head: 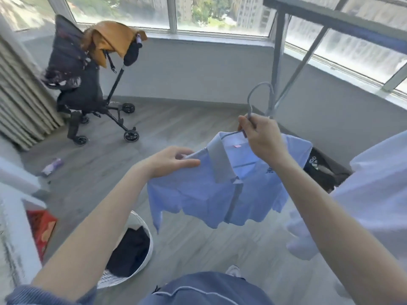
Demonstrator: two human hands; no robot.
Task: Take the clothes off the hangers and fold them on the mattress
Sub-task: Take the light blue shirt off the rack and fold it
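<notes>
A light blue polo shirt [198,194] with a grey collar hangs in the air in front of me on a grey hanger [262,89]. My right hand [264,137] grips the hanger's neck just below the hook, above the collar. My left hand [174,160] pinches the shirt's left shoulder, where the hanger's arm pokes out of the fabric. A white garment [378,183] hangs at the right edge. The white edge of the mattress [13,227] shows at the lower left.
A white laundry basket [145,227] holding dark clothes stands on the floor below my left arm. A black stroller [88,84] with an orange cloth stands by the window. A grey drying rack [279,51] rises at the right, with a black bag [323,170] beneath it.
</notes>
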